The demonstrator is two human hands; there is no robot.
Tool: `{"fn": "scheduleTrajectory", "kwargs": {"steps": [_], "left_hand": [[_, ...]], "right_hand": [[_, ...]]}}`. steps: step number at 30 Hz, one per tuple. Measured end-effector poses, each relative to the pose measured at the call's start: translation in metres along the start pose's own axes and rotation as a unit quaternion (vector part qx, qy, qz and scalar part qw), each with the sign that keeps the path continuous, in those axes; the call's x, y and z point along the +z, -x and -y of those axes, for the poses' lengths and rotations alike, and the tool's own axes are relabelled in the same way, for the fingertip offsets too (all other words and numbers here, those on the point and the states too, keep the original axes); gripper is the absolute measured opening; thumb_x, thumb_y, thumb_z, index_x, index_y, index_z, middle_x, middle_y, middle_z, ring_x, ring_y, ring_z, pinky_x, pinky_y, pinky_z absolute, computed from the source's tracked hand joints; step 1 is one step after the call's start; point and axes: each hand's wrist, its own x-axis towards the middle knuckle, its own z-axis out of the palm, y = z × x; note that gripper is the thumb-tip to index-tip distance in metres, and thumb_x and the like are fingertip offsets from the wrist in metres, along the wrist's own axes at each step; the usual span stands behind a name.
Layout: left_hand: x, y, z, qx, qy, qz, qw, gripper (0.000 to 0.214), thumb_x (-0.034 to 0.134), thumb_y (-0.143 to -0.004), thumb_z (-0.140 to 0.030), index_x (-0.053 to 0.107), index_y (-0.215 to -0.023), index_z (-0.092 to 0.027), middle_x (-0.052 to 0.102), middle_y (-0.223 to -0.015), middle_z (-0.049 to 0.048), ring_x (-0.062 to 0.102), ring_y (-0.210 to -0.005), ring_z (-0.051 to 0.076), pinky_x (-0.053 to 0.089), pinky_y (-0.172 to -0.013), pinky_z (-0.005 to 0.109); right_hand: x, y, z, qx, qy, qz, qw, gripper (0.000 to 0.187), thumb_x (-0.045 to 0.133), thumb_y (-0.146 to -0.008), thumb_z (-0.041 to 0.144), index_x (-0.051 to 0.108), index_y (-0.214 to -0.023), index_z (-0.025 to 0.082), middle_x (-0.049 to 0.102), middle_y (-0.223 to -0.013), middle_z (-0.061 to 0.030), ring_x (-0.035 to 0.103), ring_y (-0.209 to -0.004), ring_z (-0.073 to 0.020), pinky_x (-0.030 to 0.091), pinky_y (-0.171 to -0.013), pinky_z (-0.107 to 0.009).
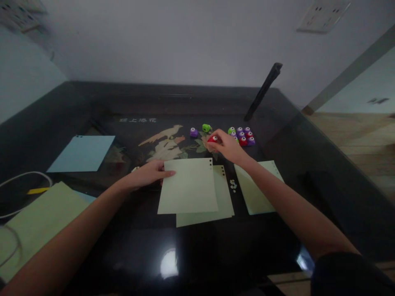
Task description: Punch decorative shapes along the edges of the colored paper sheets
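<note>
Paper sheet (189,187), pale green, lies on tabletop (216,255) over a second sheet; left hand (148,174) flat on its left edge, grip open. Farther back, right hand (226,146) grip closed around red craft punch (212,139), beside punch cluster (242,135).

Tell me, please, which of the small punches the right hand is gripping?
The red punch, held in the right hand apart from the cluster; the purple and green ones sit untouched.
</note>
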Motion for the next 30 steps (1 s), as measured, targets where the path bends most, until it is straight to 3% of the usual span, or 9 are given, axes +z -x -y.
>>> {"fn": "scheduleTrajectory", "kwargs": {"steps": [3,7,11,16,21,26,30], "left_hand": [[0.005,0.000,0.001,-0.026,0.003,0.050,0.998,0.019,0.067,-0.074,-0.035,0.065,-0.071,-0.017,0.065,-0.061,0.0001,0.060,-0.056,0.017,0.044,-0.051,0.023],[0.025,0.004,-0.001,-0.038,0.038,0.079,0.995,0.023,0.064,-0.078,-0.040,0.064,-0.078,-0.017,0.064,-0.065,-0.0012,0.056,-0.054,0.013,0.042,-0.050,0.022],[0.048,0.008,-0.003,-0.062,0.071,0.099,0.991,0.023,0.063,-0.078,-0.039,0.063,-0.077,-0.016,0.062,-0.062,-0.0013,0.051,-0.048,0.011,0.039,-0.046,0.021],[0.055,0.007,-0.001,-0.067,0.060,0.094,0.991,0.023,0.062,-0.077,-0.039,0.064,-0.070,-0.017,0.062,-0.060,-0.0004,0.050,-0.048,0.011,0.038,-0.045,0.021],[0.052,0.007,0.000,-0.076,0.051,0.092,0.992,0.023,0.062,-0.078,-0.040,0.065,-0.072,-0.018,0.064,-0.062,0.0005,0.052,-0.049,0.012,0.040,-0.046,0.022],[0.053,0.010,-0.005,-0.095,0.059,0.087,0.990,0.022,0.063,-0.077,-0.040,0.065,-0.072,-0.019,0.063,-0.059,-0.0007,0.052,-0.048,0.013,0.041,-0.047,0.023],[0.054,0.011,-0.007,-0.114,0.058,0.084,0.988,0.023,0.064,-0.076,-0.041,0.064,-0.073,-0.018,0.065,-0.063,0.0006,0.055,-0.052,0.015,0.043,-0.050,0.024]], "right_hand": [[-0.017,0.038,0.003,0.057,-0.186,0.034,0.980,0.023,0.064,-0.079,0.032,0.051,-0.093,0.019,0.062,-0.074,0.0004,0.062,-0.061,-0.0140,0.051,-0.058,-0.029],[-0.030,0.093,0.006,0.176,-0.298,0.018,0.938,0.037,0.076,-0.065,0.025,0.060,-0.097,0.018,0.064,-0.076,0.0004,0.057,-0.060,-0.0107,0.048,-0.056,-0.026],[-0.031,0.130,0.005,0.237,-0.392,0.017,0.889,0.032,0.076,-0.066,0.028,0.063,-0.093,0.018,0.060,-0.068,0.0019,0.052,-0.054,-0.0083,0.042,-0.049,-0.022],[-0.027,0.139,0.002,0.241,-0.426,0.031,0.871,0.032,0.072,-0.073,0.031,0.059,-0.101,0.023,0.061,-0.070,0.0010,0.053,-0.049,-0.0094,0.038,-0.043,-0.022],[-0.025,0.140,0.000,0.249,-0.431,0.024,0.867,0.034,0.075,-0.071,0.027,0.063,-0.102,0.023,0.058,-0.072,0.0015,0.055,-0.057,-0.0103,0.047,-0.054,-0.025],[-0.021,0.142,0.002,0.256,-0.461,0.048,0.848,0.033,0.059,-0.085,0.040,0.063,-0.113,0.023,0.064,-0.092,-0.0057,0.060,-0.068,-0.0125,0.051,-0.063,-0.029],[-0.019,0.142,0.003,0.278,-0.436,0.035,0.855,0.036,0.065,-0.081,0.035,0.063,-0.115,0.023,0.066,-0.094,-0.0054,0.059,-0.067,-0.0118,0.051,-0.065,-0.029]]}}
